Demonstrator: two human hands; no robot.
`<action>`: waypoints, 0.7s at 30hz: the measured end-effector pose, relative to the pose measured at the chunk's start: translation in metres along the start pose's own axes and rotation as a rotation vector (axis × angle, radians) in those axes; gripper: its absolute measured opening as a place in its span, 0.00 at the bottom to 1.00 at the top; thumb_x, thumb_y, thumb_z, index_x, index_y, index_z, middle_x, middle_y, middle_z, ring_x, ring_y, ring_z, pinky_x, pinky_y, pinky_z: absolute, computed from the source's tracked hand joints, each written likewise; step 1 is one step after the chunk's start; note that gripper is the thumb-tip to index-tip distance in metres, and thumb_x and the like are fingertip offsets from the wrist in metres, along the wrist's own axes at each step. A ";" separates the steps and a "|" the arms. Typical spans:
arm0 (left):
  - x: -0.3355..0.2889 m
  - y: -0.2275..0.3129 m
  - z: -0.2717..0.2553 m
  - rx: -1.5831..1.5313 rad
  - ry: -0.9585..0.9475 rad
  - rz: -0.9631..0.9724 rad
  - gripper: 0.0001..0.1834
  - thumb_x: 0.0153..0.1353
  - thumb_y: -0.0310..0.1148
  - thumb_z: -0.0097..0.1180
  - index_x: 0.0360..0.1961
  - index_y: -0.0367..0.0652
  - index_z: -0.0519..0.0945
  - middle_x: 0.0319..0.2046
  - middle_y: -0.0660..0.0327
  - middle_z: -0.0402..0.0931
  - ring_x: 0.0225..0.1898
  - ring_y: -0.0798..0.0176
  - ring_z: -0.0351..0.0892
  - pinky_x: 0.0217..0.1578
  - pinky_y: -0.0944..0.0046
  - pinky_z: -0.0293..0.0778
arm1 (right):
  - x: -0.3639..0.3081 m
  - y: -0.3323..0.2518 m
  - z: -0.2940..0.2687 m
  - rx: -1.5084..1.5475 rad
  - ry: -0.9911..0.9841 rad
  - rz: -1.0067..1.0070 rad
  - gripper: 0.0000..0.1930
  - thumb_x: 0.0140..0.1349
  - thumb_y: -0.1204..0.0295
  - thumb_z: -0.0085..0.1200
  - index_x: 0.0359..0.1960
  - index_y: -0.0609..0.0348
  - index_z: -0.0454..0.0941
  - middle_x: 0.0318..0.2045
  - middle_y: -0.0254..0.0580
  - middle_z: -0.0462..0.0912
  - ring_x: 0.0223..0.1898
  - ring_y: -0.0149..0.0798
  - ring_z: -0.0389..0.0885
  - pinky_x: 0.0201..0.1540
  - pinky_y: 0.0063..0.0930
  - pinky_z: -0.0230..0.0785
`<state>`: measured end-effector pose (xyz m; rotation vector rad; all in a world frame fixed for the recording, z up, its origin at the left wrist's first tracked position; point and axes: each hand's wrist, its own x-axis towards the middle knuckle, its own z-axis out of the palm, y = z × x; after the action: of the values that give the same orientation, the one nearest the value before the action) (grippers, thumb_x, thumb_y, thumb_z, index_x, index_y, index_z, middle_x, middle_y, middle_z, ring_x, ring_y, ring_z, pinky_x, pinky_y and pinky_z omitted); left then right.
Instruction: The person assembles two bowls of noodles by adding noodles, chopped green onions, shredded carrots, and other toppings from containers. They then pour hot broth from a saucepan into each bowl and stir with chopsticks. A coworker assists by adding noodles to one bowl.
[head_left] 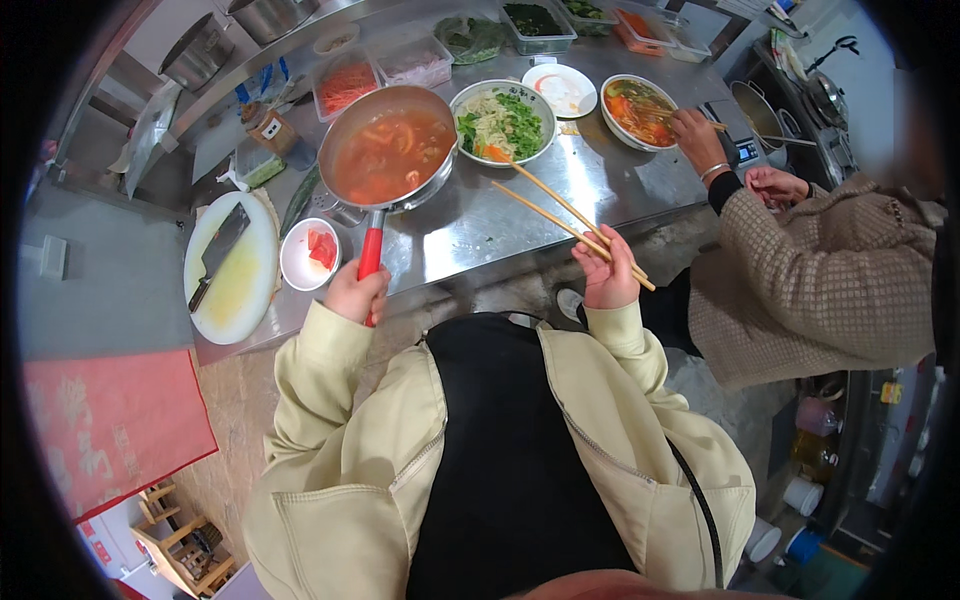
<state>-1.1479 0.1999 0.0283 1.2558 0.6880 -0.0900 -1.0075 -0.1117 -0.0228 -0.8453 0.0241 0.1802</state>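
My left hand is wrapped round the red handle of a saucepan. Reddish soup with tomato pieces fills the pan, which is held above the counter's front part. In my right hand is a pair of wooden chopsticks. Their tips reach the near rim of a white bowl with noodles and chopped greens, and a bit of orange-red food shows at one tip. A small white bowl with tomato pieces stands left of the pan handle.
On the left, a knife lies on a white cutting board. A white plate and a second soup bowl stand farther right. There a co-worker's hand holds chopsticks over that bowl. Ingredient tubs line the back.
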 end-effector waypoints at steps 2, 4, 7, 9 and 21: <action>0.009 0.010 0.002 0.040 0.021 0.029 0.08 0.57 0.26 0.53 0.35 0.41 0.67 0.18 0.66 0.63 0.12 0.72 0.59 0.11 0.69 0.56 | 0.000 -0.002 -0.006 -0.001 0.043 0.003 0.17 0.70 0.67 0.38 0.52 0.68 0.68 0.43 0.52 0.79 0.41 0.42 0.80 0.48 0.36 0.75; 0.021 0.022 0.004 0.070 0.033 0.064 0.08 0.56 0.26 0.53 0.35 0.41 0.67 0.18 0.66 0.63 0.12 0.72 0.59 0.11 0.69 0.57 | 0.000 -0.004 -0.011 -0.001 0.052 0.000 0.18 0.70 0.66 0.38 0.53 0.67 0.68 0.43 0.52 0.79 0.41 0.43 0.80 0.48 0.35 0.75; 0.040 0.037 0.007 0.146 0.062 0.088 0.09 0.56 0.26 0.53 0.35 0.41 0.66 0.18 0.66 0.63 0.12 0.72 0.60 0.11 0.69 0.57 | 0.002 -0.004 -0.017 -0.007 0.060 -0.003 0.18 0.69 0.66 0.39 0.54 0.67 0.68 0.44 0.53 0.78 0.41 0.43 0.80 0.49 0.35 0.75; 0.052 0.044 0.010 0.226 0.097 0.110 0.10 0.56 0.27 0.54 0.36 0.41 0.66 0.17 0.66 0.63 0.12 0.71 0.61 0.11 0.68 0.59 | 0.004 -0.004 -0.021 -0.007 0.097 0.000 0.19 0.69 0.65 0.40 0.54 0.68 0.67 0.44 0.53 0.77 0.42 0.43 0.80 0.49 0.35 0.75; 0.114 0.067 0.022 0.658 0.188 0.172 0.13 0.51 0.32 0.56 0.36 0.37 0.72 0.15 0.62 0.69 0.12 0.67 0.69 0.12 0.64 0.66 | 0.009 -0.006 -0.039 0.016 0.130 -0.026 0.19 0.69 0.65 0.41 0.54 0.68 0.68 0.44 0.52 0.78 0.41 0.42 0.80 0.49 0.34 0.75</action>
<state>-1.0191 0.2370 0.0286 1.9698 0.7350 -0.0572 -0.9956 -0.1432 -0.0455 -0.8395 0.1361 0.1004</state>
